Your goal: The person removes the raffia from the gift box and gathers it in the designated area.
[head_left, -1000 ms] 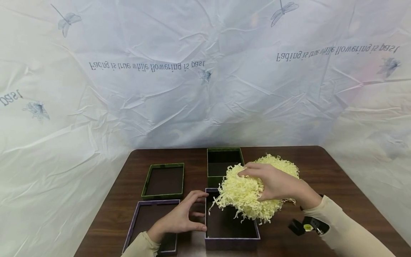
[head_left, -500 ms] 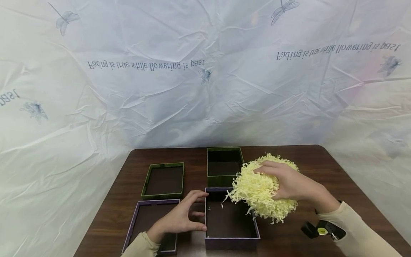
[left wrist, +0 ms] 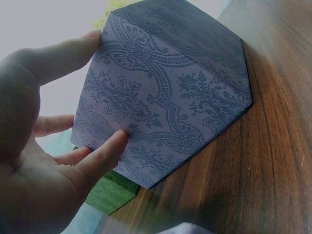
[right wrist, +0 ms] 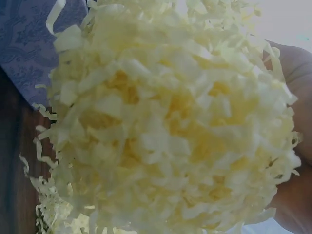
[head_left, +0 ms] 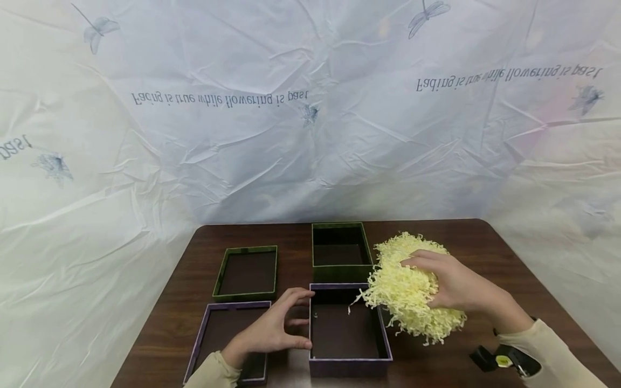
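Observation:
My right hand [head_left: 458,283] grips a big bundle of pale yellow shredded paper [head_left: 400,291], held beside and partly over the right edge of a purple patterned box [head_left: 349,368]. More shredded paper lies behind this bundle. In the right wrist view the crinkled strips [right wrist: 165,126] fill most of the picture and hide the fingertips. My left hand [head_left: 274,326] has its fingers and thumb spread against the box's left side. Seen from the left wrist, those fingertips touch the box's patterned wall [left wrist: 141,92]. The box stands open, its dark bottom showing.
Behind the purple box stands a green box [head_left: 342,274] with its top open. To the left lie a shallow green lid [head_left: 245,297] and a purple lid [head_left: 208,323], hollow side up. All rest on a dark wooden table [head_left: 436,372]; a printed sheet [head_left: 315,161] hangs behind.
My right hand has moved right with the bundle of shredded paper, from above the purple box to its right edge. My left hand has stayed at the box's side.

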### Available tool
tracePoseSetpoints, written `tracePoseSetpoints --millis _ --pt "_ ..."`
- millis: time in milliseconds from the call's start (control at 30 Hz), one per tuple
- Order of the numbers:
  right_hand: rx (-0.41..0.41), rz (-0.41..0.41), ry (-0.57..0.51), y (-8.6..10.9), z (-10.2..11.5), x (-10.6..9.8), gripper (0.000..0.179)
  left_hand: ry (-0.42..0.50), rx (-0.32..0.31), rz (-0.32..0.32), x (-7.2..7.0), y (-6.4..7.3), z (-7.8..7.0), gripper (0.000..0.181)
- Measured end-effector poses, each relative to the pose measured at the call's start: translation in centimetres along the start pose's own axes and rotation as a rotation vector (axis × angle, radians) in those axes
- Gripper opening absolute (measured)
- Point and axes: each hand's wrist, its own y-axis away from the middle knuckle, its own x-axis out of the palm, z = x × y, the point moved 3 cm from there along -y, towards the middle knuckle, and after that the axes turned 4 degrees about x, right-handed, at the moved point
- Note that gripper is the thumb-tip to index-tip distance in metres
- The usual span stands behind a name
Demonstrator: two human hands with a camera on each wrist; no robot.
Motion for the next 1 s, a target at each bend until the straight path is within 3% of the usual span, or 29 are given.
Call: tracePoseSetpoints --millis 133,467,1000 --pt "0.0 -0.002 0.011 0.7 -0.3 0.0 0.093 0.018 0.002 0.008 0.1 0.1 0.0 0.086" --pt "0.082 0.106 0.03 2.9 -1.2 0.8 0.091 0.034 -0.004 0.009 0.2 0.2 0.1 0.086" --pt "0.161 0.145 0.022 6.4 -3.2 1.4 0.087 0.03 0.023 0.01 0.2 0.1 0.3 0.084"
